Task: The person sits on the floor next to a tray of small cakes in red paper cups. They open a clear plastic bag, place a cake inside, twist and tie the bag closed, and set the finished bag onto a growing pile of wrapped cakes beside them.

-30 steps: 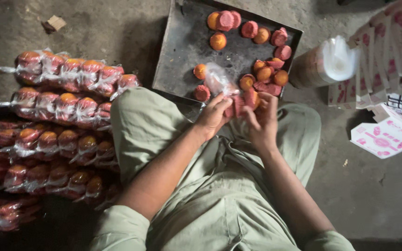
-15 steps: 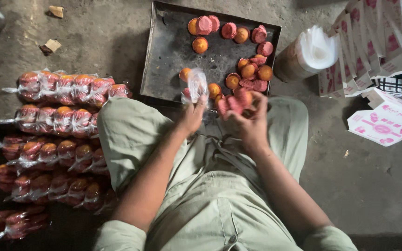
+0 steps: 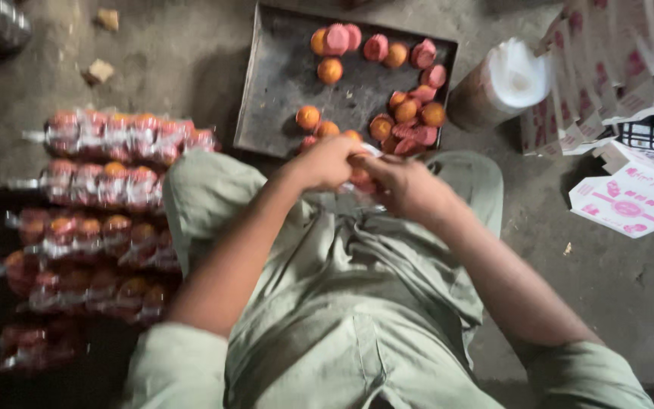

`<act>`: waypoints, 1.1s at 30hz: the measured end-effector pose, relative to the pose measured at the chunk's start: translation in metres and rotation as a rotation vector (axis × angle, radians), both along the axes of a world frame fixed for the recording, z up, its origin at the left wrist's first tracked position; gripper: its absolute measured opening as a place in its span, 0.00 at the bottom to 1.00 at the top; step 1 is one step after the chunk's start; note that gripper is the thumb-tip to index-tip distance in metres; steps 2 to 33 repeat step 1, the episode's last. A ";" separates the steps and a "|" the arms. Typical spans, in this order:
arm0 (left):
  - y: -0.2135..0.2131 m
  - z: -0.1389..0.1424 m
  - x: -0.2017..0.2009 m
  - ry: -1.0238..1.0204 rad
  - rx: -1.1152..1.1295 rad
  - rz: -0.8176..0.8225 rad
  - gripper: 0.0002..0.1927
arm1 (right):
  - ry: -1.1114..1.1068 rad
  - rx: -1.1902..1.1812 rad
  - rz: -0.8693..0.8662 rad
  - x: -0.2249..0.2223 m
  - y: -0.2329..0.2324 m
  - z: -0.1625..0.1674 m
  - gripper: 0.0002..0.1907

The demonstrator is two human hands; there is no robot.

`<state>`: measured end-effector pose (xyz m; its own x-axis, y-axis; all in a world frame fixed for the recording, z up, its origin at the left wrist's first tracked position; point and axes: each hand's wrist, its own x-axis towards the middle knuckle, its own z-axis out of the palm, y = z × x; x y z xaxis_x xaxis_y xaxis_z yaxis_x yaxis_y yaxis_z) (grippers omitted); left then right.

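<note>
My left hand (image 3: 325,162) and my right hand (image 3: 403,185) meet over my lap at the near edge of a dark metal tray (image 3: 281,83). Between them they pinch a clear plastic bag (image 3: 362,176) with small orange cakes in it; most of the bag is hidden by the fingers. Loose orange and pink-wrapped cakes (image 3: 406,113) lie on the tray just beyond my hands.
Rows of filled clear bags of cakes (image 3: 115,136) are stacked on the floor at the left. A roll of white plastic (image 3: 505,79) stands right of the tray. Flat pink-and-white cartons (image 3: 630,201) lie at the right. Small rubble bits (image 3: 100,72) lie at far left.
My hands have drawn back from the tray toward my lap and closed together on the bag. The bag, earlier held up open by my left hand, is now bunched between both hands.
</note>
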<state>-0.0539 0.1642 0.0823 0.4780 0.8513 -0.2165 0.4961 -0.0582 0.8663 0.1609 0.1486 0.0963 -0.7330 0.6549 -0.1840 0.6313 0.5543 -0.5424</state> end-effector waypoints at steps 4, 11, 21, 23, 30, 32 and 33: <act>0.000 -0.002 0.008 0.046 -0.042 -0.032 0.24 | -0.208 -0.022 0.081 -0.004 0.011 -0.009 0.29; 0.000 -0.002 0.008 0.046 -0.042 -0.032 0.24 | -0.208 -0.022 0.081 -0.004 0.011 -0.009 0.29; 0.000 -0.002 0.008 0.046 -0.042 -0.032 0.24 | -0.208 -0.022 0.081 -0.004 0.011 -0.009 0.29; 0.000 -0.002 0.008 0.046 -0.042 -0.032 0.24 | -0.208 -0.022 0.081 -0.004 0.011 -0.009 0.29; 0.000 -0.002 0.008 0.046 -0.042 -0.032 0.24 | -0.208 -0.022 0.081 -0.004 0.011 -0.009 0.29; 0.000 -0.002 0.008 0.046 -0.042 -0.032 0.24 | -0.208 -0.022 0.081 -0.004 0.011 -0.009 0.29; 0.000 -0.002 0.008 0.046 -0.042 -0.032 0.24 | -0.208 -0.022 0.081 -0.004 0.011 -0.009 0.29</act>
